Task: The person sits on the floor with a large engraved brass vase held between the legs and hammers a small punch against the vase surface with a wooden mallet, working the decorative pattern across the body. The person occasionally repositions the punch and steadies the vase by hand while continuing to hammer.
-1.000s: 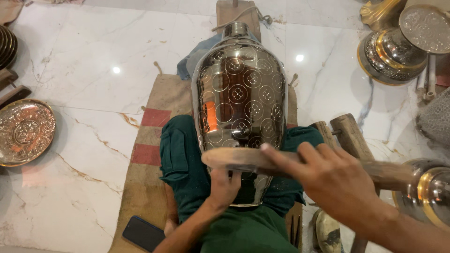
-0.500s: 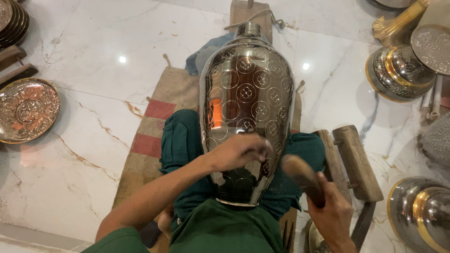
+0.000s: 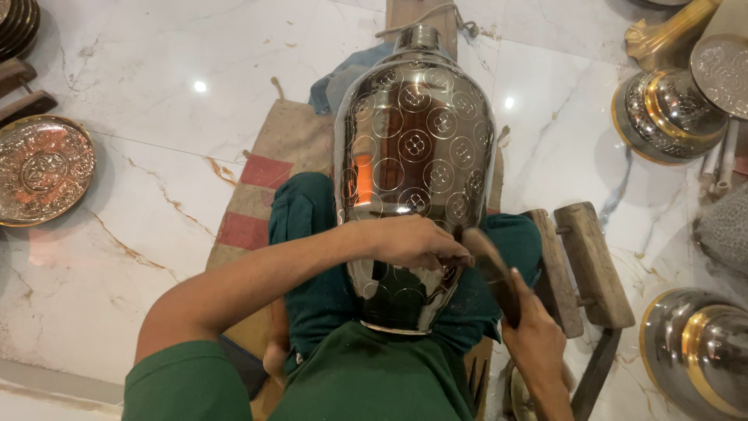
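Observation:
A large shiny metal vase (image 3: 413,148) with engraved circle patterns lies across my lap, its neck pointing away from me. My left hand (image 3: 409,240) rests closed on the vase's lower body, seemingly pinching a small tool that I cannot make out. My right hand (image 3: 534,339) grips a wooden mallet (image 3: 491,269), whose head sits against the vase right beside my left hand's fingers. My legs in green trousers (image 3: 300,226) lie under the vase.
A striped jute mat (image 3: 269,168) lies on the marble floor. An engraved brass plate (image 3: 43,168) sits at left. Metal pots stand at right (image 3: 670,117) and lower right (image 3: 697,351). A wooden stand (image 3: 580,261) is beside my right leg.
My left arm came over the top and settled on the vase's lower body. My right hand drew back from the vase's base and now brings the mallet head against it.

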The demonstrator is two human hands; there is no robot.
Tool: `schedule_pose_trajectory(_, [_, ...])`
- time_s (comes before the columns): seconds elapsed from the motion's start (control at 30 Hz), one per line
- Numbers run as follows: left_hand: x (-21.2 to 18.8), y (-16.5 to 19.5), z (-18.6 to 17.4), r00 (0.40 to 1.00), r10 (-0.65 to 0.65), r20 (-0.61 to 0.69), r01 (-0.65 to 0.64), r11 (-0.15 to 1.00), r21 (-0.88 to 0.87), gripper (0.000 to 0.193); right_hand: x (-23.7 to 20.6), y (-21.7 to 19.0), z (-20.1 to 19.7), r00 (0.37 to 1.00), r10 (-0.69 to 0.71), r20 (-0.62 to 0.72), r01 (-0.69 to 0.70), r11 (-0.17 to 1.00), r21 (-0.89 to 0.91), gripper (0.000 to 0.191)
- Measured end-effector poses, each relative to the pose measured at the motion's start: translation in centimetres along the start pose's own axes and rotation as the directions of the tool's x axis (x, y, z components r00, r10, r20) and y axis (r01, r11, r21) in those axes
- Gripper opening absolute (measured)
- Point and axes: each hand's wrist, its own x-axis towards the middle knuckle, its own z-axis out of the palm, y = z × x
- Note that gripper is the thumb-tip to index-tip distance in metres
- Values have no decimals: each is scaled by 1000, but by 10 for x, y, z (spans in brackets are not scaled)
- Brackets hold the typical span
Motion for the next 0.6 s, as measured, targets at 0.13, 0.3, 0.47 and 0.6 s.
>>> schedule_pose_trajectory(0.13, [0, -3, 0, 992, 122, -23, -121, 991, 61, 55, -9, 7, 11, 947, 143, -288, 70, 781, 621, 74])
schedule_pose_trajectory(0.3, [0, -4, 1, 992, 127, 10, -127, 992, 17, 55, -18, 13, 16, 901, 143, -410, 99, 852, 514, 33])
schedule_pose_trajectory(0.47, [-10, -2, 4, 975, 185, -122, -177, 981, 77, 50, -16, 10, 1, 847, -83, -525, 260, 926, 274, 62])
schedule_pose_trajectory(0.6, [-20, 3, 8, 959, 156, -235, -141, 987, 81, 51, -7, 0, -24, 903, -53, -426, 180, 947, 264, 77])
